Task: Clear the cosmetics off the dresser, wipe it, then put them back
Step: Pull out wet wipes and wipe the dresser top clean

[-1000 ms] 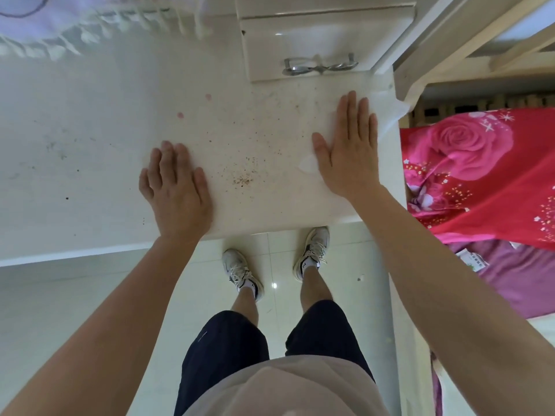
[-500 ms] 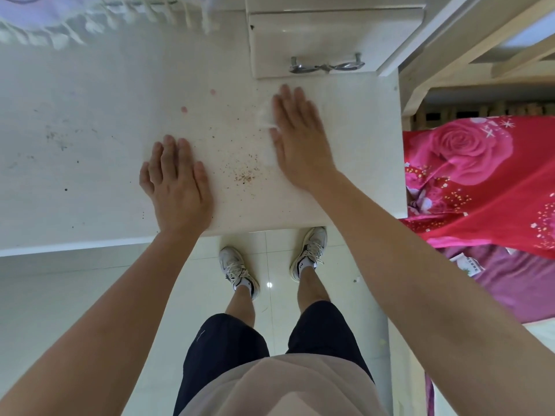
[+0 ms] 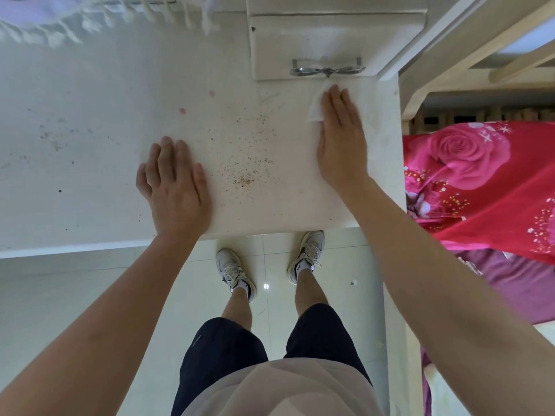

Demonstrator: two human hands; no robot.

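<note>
White dresser top, reddish-brown specks; white wipe; pink rose-print bedding.

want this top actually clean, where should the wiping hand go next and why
Probably sweep the right hand, flat on the white wipe near the drawer, leftward and toward the front edge: the reddish specks lie unwiped between it and the left hand resting on the dresser.

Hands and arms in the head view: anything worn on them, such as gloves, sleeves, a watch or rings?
Nothing worn that shows. The left hand and right hand are bare, with no gloves, rings or wristbands. The left forearm and right forearm are bare too; no sleeve reaches into the frame.
</note>
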